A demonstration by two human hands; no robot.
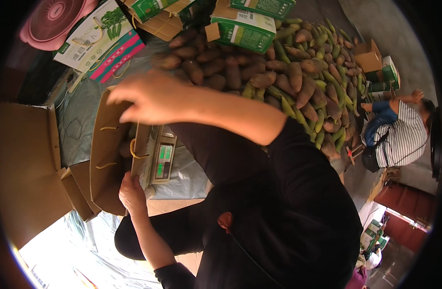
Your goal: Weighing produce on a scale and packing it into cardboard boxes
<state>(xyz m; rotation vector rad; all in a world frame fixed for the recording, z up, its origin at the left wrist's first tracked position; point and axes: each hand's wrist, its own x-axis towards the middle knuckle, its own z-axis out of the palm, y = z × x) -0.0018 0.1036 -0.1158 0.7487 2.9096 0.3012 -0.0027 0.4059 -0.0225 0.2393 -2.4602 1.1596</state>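
An open cardboard box (99, 159) with yellow cord handles stands at the left, beside a scale (164, 159) with a lit green display. The fingers of my left hand (133, 195) are closed on the near corner of the box's wall. My right hand (151, 98) is over the far end of the box, blurred by motion; its fingers look apart, with nothing seen in them. Dark rounded shapes show inside the box, mostly hidden by its walls.
Beyond my right arm lies a big heap of long brown and green produce (303, 82). Green-and-white cartons (245, 31), a flat printed carton (93, 36) and a pink basket (54, 21) stand at the back. A larger cardboard box (26, 164) is far left. Another person (399, 132) sits at right.
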